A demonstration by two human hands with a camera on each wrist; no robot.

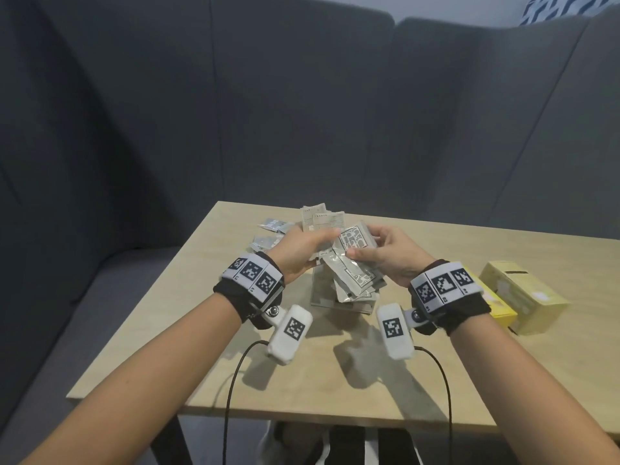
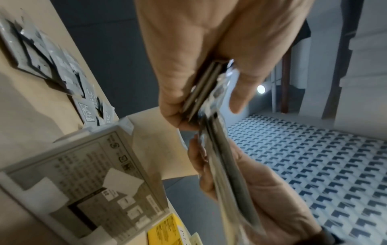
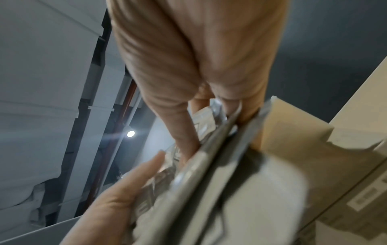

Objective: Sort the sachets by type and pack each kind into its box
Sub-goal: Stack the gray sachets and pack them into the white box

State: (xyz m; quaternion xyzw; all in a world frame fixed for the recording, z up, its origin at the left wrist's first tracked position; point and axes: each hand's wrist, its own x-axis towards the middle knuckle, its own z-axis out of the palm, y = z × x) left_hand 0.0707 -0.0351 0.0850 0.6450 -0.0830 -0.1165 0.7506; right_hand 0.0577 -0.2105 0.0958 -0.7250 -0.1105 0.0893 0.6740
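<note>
Far to my left, loose silver sachets (image 1: 273, 229) lie scattered near the bench's (image 1: 335, 380) back-left corner, close to its left edge; in the left wrist view they show as a strewn patch (image 2: 62, 69) on the wood.

My left hand (image 1: 298, 251) is raised above the bench, thumb and fingers pinching one end of a stack of grey sachets (image 1: 352, 260). The left wrist view shows that grip edge-on: my fingers (image 2: 173, 92) on one side, thumb on the other, the thin sachet edges (image 2: 201, 92) fanned slightly between them.

Directly below the stack sits a flat grey box (image 1: 339, 302), printed side up, and the same box fills the lower left of the left wrist view (image 2: 83, 182). Some sachets hang down from the stack towards it; whether they touch it I cannot tell.

My right hand (image 1: 389, 255) clasps the stack's other end, thumb on top, fingers curled beneath. The right wrist view is blurred, but the sachets (image 3: 209, 165) run between my fingers (image 3: 184, 136) there.

Right of that wrist, two yellow boxes (image 1: 523, 297) lie side by side near the bench's right side, well apart from the stack.

The front half of the bench, between my forearms and out to its front edge, carries only the two cables (image 1: 235, 380) hanging from my wrist cameras. A dark grey sofa (image 1: 302, 112) stands along the back and left edges.
</note>
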